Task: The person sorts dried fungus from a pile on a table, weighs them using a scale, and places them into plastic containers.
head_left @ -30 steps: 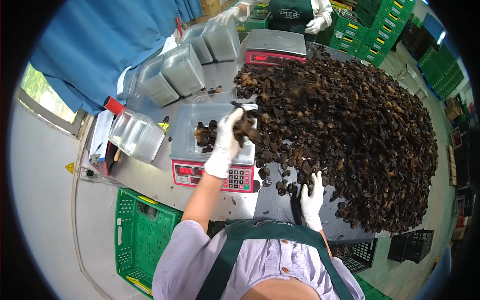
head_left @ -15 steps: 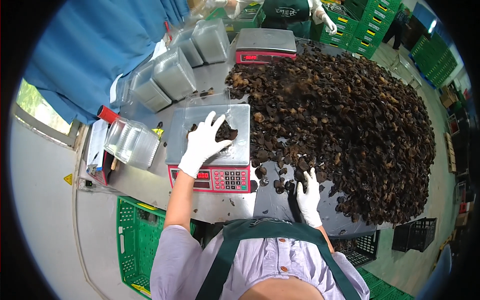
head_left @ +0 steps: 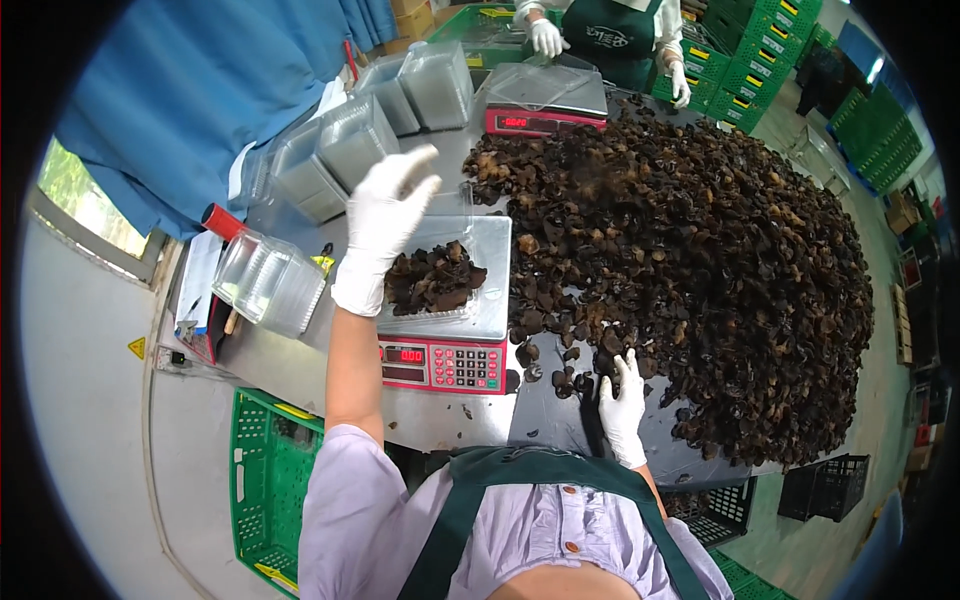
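Note:
My white-gloved left hand (head_left: 384, 222) is raised over the left side of the near scale (head_left: 492, 325), its fingers apart and holding nothing I can see. Below it, a clear plastic box (head_left: 428, 314) rests on the scale with dark dried fungus pieces (head_left: 436, 278) inside. The box's clear lid appears folded back behind it, partly hidden by the hand. My gloved right hand (head_left: 622, 408) lies low at the front edge of a large heap of dried black fungus (head_left: 690, 280). Its fingers are outstretched near loose pieces, and nothing is gripped.
Stacks of clear boxes (head_left: 360, 140) stand at the back left, and more nested boxes (head_left: 268, 282) lie beside a red-capped cylinder (head_left: 222, 222). Across the table, a co-worker's gloved hand (head_left: 548, 38) is near a second scale (head_left: 545, 121). A green crate (head_left: 280, 480) sits below left.
My left hand has lifted off the fungus in the box and moved up and left. My right hand has hardly moved. A clear box now sits on the co-worker's scale.

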